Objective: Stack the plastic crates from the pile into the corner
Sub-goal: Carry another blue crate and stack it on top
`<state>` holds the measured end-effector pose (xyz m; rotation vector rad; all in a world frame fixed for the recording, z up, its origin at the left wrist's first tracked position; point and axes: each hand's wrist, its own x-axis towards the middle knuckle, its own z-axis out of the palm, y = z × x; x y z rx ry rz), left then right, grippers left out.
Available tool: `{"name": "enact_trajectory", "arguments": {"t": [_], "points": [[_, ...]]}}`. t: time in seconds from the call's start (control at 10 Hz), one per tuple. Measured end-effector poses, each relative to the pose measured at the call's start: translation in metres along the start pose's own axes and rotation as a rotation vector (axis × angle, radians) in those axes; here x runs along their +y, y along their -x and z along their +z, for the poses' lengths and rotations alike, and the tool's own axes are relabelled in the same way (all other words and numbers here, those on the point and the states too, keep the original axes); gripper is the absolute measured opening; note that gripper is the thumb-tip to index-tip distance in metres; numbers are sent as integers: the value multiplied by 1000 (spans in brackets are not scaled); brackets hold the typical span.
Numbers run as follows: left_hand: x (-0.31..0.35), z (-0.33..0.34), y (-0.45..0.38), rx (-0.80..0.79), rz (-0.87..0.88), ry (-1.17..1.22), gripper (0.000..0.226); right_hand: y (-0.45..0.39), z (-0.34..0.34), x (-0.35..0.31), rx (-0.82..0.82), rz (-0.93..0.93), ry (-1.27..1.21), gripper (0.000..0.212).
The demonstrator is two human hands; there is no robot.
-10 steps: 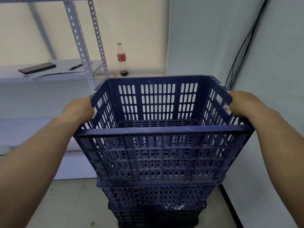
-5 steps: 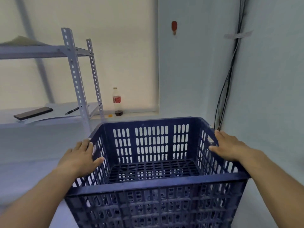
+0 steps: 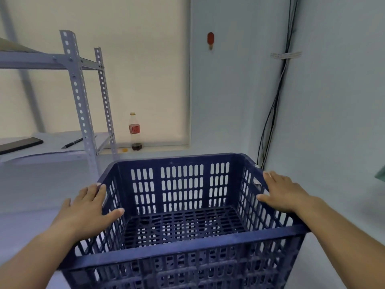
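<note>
dark blue slotted plastic crate (image 3: pixel 183 207): in wall corner, right of grey metal shelf rack (image 3: pixel 83 105) | left hand (image 3: pixel 87 207), right hand (image 3: pixel 283 192): flat, unclenched on side rims | likely stiff, light; grip side handle slots

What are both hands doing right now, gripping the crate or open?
Left hand: open, fingers spread flat on the blue crate left rim, not gripping.
Right hand: open, flat on the crate's right rim, not gripping.

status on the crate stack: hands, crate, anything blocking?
Left hand and right hand open, flat on side rims of blue crate. Crate upright, empty. Cables run down the corner behind; nothing blocking.
</note>
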<state>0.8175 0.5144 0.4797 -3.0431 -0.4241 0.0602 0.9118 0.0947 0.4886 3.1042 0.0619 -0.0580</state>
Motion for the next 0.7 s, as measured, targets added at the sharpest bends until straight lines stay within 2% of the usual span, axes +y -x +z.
{"name": "enact_trajectory", "arguments": {"t": [0.1, 0.2, 0.3, 0.4, 0.5, 0.6, 0.7], "points": [[10, -4, 26, 27, 166, 68, 111, 30, -7, -17, 3, -76, 44, 98], [27, -4, 56, -84, 409, 214, 104, 73, -14, -52, -93, -305, -199, 120], [32, -6, 65, -203, 514, 249, 89, 96, -13, -75, -240, -406, -205, 94], [32, -8, 64, -236, 510, 232, 87, 95, -8, -76, -203, -398, -208, 77], [32, -12, 63, -255, 492, 231, 90, 93, -9, -74, -197, -407, -215, 91], [31, -19, 57, -157, 461, 307, 92, 89, -12, -71, -173, -396, -261, 108], [28, -28, 48, -35, 445, 371, 111, 88, -23, -69, -92, -374, -311, 114]]}}
